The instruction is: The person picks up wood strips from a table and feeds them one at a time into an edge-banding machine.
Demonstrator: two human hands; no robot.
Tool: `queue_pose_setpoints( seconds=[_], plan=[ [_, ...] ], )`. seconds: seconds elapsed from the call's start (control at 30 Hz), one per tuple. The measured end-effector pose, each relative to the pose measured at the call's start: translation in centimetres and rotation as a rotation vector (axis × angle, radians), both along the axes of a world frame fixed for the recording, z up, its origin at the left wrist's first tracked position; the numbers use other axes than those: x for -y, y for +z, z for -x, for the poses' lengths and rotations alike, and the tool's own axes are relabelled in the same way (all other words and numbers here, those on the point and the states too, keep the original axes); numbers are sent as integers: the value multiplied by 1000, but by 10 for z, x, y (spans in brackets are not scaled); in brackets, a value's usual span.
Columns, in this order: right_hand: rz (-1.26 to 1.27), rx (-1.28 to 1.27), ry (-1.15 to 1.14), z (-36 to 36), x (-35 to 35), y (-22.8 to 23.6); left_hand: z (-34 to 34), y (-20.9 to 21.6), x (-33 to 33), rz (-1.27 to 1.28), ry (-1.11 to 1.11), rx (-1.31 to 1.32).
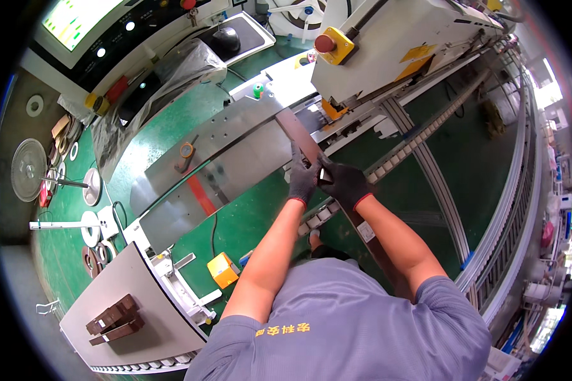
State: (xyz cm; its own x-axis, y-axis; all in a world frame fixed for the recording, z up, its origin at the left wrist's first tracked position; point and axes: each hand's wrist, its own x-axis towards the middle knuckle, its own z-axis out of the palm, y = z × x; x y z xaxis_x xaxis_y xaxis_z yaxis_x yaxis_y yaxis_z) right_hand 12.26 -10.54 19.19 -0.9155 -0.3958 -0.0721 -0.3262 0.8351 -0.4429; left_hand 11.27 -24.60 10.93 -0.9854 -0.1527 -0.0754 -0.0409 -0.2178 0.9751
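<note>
A long, narrow brown board (297, 132) slants from the metal worktable of the machine down past my right side. A white label (365, 231) is stuck on its lower part. My left hand (304, 176), in a dark glove with a red cuff, grips the board's left edge near the table. Close beside it, my right hand (345, 182), gloved alike, is closed on the board from the right. A small pale patch shows between the hands; I cannot make out what it is. The board's far end lies at the machine's feed opening (313, 115).
The grey metal worktable (248, 159) has a clamp-like handle (185, 152) on it. A machine head with a red stop button (325, 43) stands ahead. Brown pieces (117, 317) lie on a grey panel at lower left. Roller rails (394, 152) run to the right.
</note>
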Motion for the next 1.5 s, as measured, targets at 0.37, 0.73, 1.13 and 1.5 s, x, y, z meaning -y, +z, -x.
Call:
queue_pose_setpoints(
  seconds=[0.37, 0.73, 1.13, 1.5],
  plan=[
    [64, -69, -37, 42, -55, -19, 32, 7, -56, -32, 3, 81],
    [14, 3, -3, 54, -62, -13, 40, 3, -65, -27, 17, 189],
    [-50, 21, 17, 85, -102, -23, 68, -14, -108, 51, -9, 186],
    [-94, -31, -53, 140, -198, -45, 133, 17, -192, 112, -29, 159]
  ],
)
